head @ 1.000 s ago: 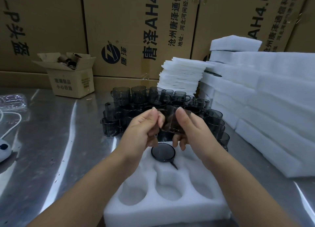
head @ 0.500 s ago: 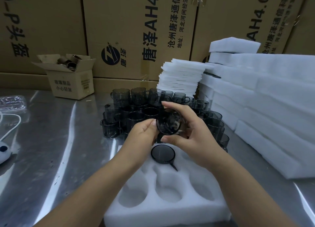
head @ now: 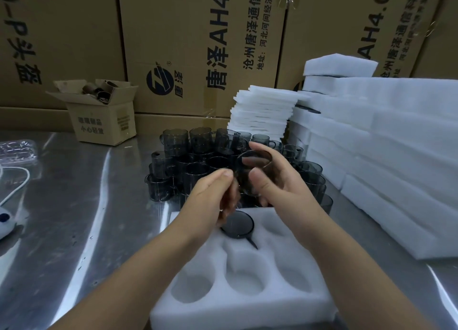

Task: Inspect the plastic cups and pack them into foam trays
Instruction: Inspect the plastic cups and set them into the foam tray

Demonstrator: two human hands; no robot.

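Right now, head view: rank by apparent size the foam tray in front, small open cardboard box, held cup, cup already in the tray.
1. foam tray, nearest the camera
2. small cardboard box
3. held cup
4. cup in the tray, part hidden; order with 3 unsure

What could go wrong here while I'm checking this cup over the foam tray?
1. The dark smoky transparent plastic cup is gripped mainly by the right hand; the left hand only touches its side, so it might slip onto the crowded cluster of dark cups and topple some.
2. A dark cup already sits in the white foam tray directly beneath, so a drop could strike it.
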